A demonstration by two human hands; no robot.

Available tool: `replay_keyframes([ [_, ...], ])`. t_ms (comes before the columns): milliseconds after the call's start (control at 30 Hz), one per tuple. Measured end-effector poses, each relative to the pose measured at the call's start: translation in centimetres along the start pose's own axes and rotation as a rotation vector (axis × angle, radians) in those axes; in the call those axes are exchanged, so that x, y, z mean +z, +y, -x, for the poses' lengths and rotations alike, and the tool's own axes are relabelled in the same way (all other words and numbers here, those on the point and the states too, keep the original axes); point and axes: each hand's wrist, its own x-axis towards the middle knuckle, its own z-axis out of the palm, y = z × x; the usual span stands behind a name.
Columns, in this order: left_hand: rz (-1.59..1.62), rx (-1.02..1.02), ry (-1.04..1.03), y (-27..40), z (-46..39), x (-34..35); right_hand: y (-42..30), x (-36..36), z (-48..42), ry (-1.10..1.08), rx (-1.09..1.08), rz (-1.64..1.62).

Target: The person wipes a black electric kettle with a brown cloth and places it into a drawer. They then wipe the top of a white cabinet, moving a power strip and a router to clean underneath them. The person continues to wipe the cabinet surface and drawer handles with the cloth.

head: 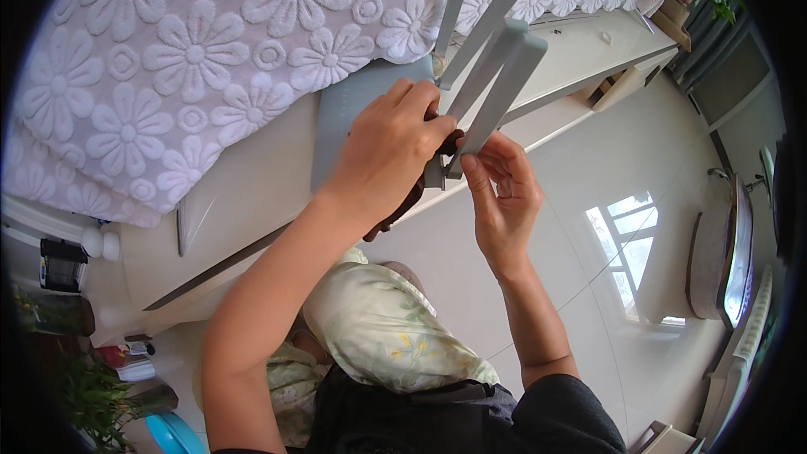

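Note:
A grey router [350,94] with several flat upright antennas lies at the edge of a pale cabinet, partly beneath a flowered cover. My left hand [394,139] reaches over its antenna side, fingers curled on a dark brown cloth [403,208]. Some of this cloth shows by the antenna bases, and more hangs below my wrist. With thumb and fingers, my right hand [507,195] pinches the lower part of the nearest antenna [504,98]. Most of the router's body is hidden behind my left hand and the cover.
The white floral cover [195,50] drapes over the cabinet top [233,183]. My bent knee [384,328] is below the cabinet's front edge. Potted plants [94,384] and a blue basin [175,434] stand at lower left. Glossy floor tiles [567,227] extend rightward.

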Motion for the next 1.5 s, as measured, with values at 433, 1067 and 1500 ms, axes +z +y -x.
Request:
replay_keyframes([
  [433,0.164,-0.126,-0.090,0.9,1.0,-0.6,0.1,-0.1,0.0,0.048,0.021,-0.031],
  [1067,0.266,-0.037,-0.160,-1.0,1.1,0.6,-0.1,0.4,0.3,0.060,0.033,-0.023],
  [1500,0.054,0.134,-0.082,-0.8,0.9,1.0,-0.2,0.2,0.2,0.047,-0.002,0.006],
])
